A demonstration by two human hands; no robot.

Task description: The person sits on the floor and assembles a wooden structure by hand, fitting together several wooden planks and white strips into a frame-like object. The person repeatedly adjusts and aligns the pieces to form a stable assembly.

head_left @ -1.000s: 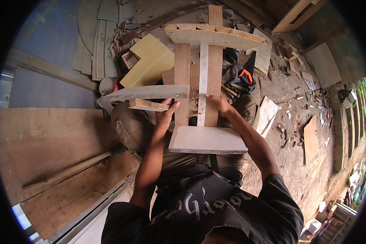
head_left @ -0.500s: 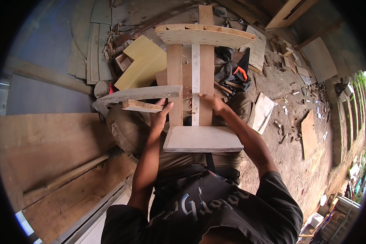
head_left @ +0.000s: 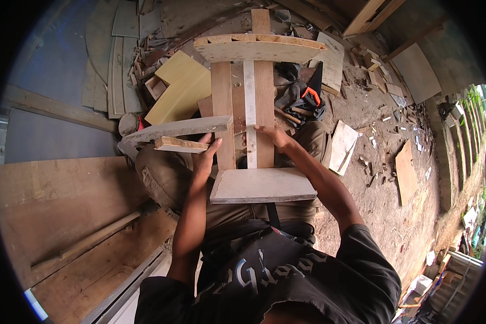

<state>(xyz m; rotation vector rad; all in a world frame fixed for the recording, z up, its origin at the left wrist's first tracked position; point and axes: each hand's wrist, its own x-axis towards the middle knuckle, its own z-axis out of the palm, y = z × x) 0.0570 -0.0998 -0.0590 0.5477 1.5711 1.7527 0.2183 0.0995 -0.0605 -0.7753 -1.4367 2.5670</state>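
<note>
A wooden frame [head_left: 263, 97] rests over my lap. It has long brown slats, a narrow white strip [head_left: 250, 94], a pale cross board [head_left: 259, 49] at the far end and a wider pale board [head_left: 262, 184] at the near end. My left hand [head_left: 204, 157] grips the left slat [head_left: 223, 97], just beside a short board [head_left: 181, 144] with a rough edge. Above that, a grey board [head_left: 178, 128] juts out to the left. My right hand [head_left: 272, 137] is closed around the right slat, its thumb side against the white strip; some fingers are hidden behind the wood.
Beyond the frame lie a yellow panel [head_left: 181, 89], a dark bag [head_left: 291, 100] and a handsaw with an orange handle [head_left: 311, 96]. Wood scraps and a brown offcut [head_left: 405, 171] are scattered over the dirt floor at right. Plywood panels [head_left: 65, 202] stand at left.
The whole view has shifted a little, so the frame and surroundings appear farther left. Both hands keep about the same hold on the frame.
</note>
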